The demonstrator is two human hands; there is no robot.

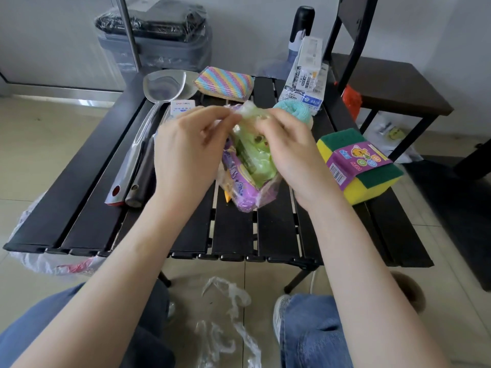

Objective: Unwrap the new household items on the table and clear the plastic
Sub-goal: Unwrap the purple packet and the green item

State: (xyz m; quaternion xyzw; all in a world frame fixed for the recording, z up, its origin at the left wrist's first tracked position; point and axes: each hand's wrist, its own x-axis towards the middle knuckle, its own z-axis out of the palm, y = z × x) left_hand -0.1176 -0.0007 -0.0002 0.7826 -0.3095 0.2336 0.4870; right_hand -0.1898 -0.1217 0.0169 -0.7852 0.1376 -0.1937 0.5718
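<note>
At the far left a crumpled plastic bag [32,235] hangs off the edge of the black slatted surface [87,208]. On it lies a steel spatula [148,123], blade toward the wall, with a dark handle just beside it. The left hand [186,150] pinches the top of a clear plastic wrapper [239,112] with its fingertips; the right hand [289,152] pinches the same twisted top, so both hands are clamped on it, close together. The wrapped pack [247,168], green and purple inside, is held tilted over the middle of the surface. Behind it sit a rainbow-striped sponge [223,83] and a pale blue scrubber [295,110]. To the right rests a yellow-and-green sponge stack [364,166] with a purple label. Loose clear plastic [228,314] lies on the floor between the knees.
</note>
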